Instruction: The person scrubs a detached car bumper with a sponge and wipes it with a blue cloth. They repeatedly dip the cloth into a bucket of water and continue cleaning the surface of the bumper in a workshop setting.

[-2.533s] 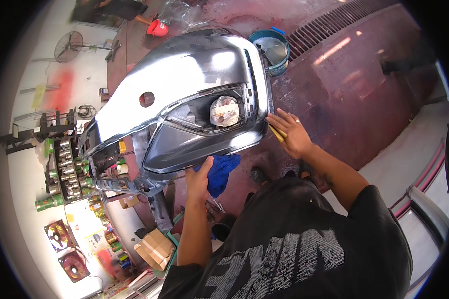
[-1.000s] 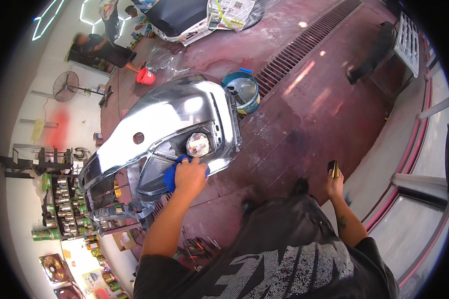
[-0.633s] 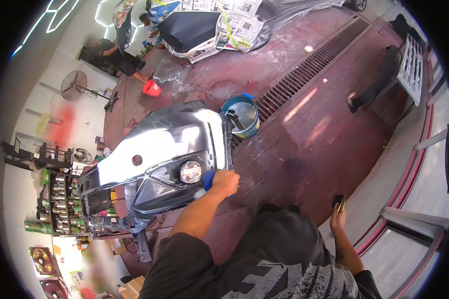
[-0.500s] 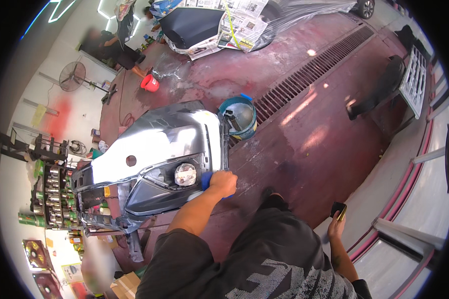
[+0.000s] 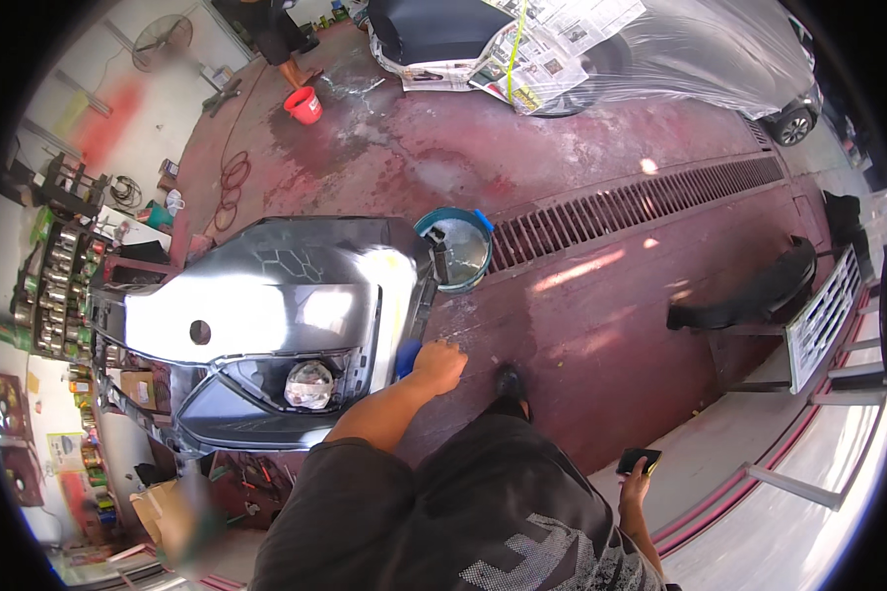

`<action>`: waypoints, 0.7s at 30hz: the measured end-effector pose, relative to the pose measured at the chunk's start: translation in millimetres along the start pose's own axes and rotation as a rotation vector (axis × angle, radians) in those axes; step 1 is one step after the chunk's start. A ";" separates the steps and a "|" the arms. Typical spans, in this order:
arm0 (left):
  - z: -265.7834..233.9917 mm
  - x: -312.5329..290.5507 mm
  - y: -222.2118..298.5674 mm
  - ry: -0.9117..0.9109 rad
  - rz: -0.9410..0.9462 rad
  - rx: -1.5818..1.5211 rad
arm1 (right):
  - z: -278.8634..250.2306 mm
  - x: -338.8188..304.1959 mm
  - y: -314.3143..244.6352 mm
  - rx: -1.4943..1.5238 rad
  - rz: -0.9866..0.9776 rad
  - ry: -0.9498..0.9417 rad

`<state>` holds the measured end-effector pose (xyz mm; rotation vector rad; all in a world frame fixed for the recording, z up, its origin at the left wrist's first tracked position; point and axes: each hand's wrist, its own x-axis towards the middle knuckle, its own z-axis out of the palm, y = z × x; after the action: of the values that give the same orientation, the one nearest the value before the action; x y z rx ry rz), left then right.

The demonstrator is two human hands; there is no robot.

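A large grey and black car bumper (image 5: 237,310) lies to my left, its upper faces glaring white in the light. A round wrapped-looking part (image 5: 309,385) is set in its dark lower recess. By the bumper's right edge, my left hand (image 5: 441,367) is closed in a fist around a blue piece (image 5: 407,359); whether that is cloth or a pad cannot be told. Lower right, away from the bumper, my right hand (image 5: 635,484) grips a flat dark pad (image 5: 640,460) with a yellowish edge.
A teal bucket (image 5: 460,248) of cloudy liquid stands at the bumper's far right corner. Beyond lie a floor drain grate (image 5: 641,207), a red bucket (image 5: 304,105) by a person's legs, and a covered car (image 5: 690,59). A slatted panel (image 5: 824,320) stands right; shelved cans (image 5: 59,286) left.
My view has turned, so the bumper shows further left and the slatted panel lower. My left hand stays closed by the bumper's edge. The right hand and pad appear lower and further left.
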<state>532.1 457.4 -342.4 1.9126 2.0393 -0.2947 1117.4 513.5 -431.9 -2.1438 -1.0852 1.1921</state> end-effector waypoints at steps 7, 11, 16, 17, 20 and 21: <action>-39.6 45.4 -5.6 0.233 -0.171 -0.222 | 10.3 82.9 -169.8 0.564 0.083 -0.253; -51.5 58.0 -12.5 0.560 -0.468 -0.476 | 80.9 110.1 -260.5 0.557 0.064 -0.423; -78.9 66.3 -25.9 0.807 -0.766 -0.757 | 196.7 110.1 -359.3 0.341 -0.087 -0.750; -78.1 71.6 -32.4 0.823 -0.855 -0.834 | 220.4 101.6 -380.5 0.302 -0.116 -0.825; -86.4 88.8 -47.5 0.876 -1.075 -1.371 | 290.6 101.5 -408.9 0.184 -0.147 -1.038; -92.8 92.2 -50.9 0.907 -1.134 -1.597 | 308.2 103.6 -415.1 0.187 -0.110 -1.049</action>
<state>468.3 573.1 -294.8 -0.2333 2.1694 1.6482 714.4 844.8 -355.3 -1.2247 -1.3520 2.3309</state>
